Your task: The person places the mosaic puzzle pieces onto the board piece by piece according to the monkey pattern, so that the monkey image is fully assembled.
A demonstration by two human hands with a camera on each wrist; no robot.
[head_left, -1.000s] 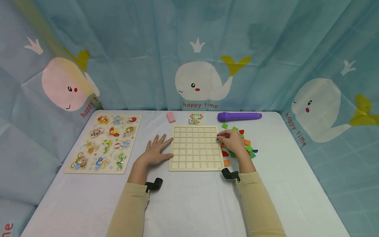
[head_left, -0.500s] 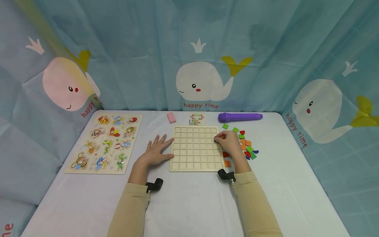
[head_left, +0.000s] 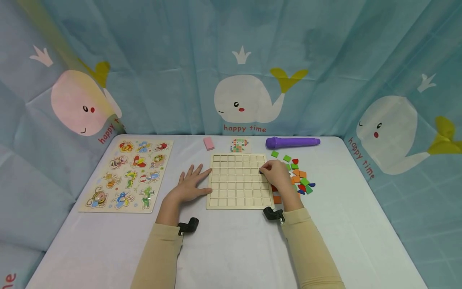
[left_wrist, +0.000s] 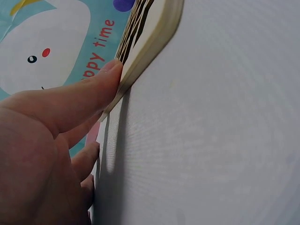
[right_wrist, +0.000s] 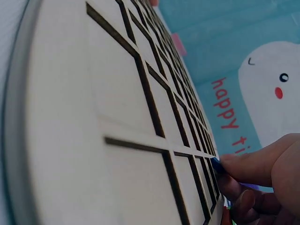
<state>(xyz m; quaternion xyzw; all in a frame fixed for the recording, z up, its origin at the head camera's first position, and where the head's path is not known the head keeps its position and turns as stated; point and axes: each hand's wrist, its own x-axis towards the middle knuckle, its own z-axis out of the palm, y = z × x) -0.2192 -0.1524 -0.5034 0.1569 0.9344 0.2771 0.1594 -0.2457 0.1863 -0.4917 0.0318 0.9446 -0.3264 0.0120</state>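
Note:
A pale wooden grid board [head_left: 231, 203] with square cells lies flat in the middle of the table. My left hand [head_left: 188, 188] rests at its left edge, fingers spread, with thumb and index tips touching the rim; the left wrist view shows the thumb [left_wrist: 101, 84] against the board's side. Over the board's right columns, my right hand [head_left: 277, 173] pinches a small blue tile [right_wrist: 217, 165] between thumb and index finger. That tile sits right at a cell near the right edge, mostly covered by the fingertips.
Loose red, orange, green and blue tiles [head_left: 304, 182] lie right of the board, partly under the right hand. Behind it are a pattern card [head_left: 240, 145], a pink block [head_left: 208, 143] and a purple toy microphone [head_left: 293, 142]. An insect puzzle board [head_left: 135, 176] lies left.
My right hand has moved left from the board's right edge onto its right columns, carrying the blue tile. The left hand stays in place.

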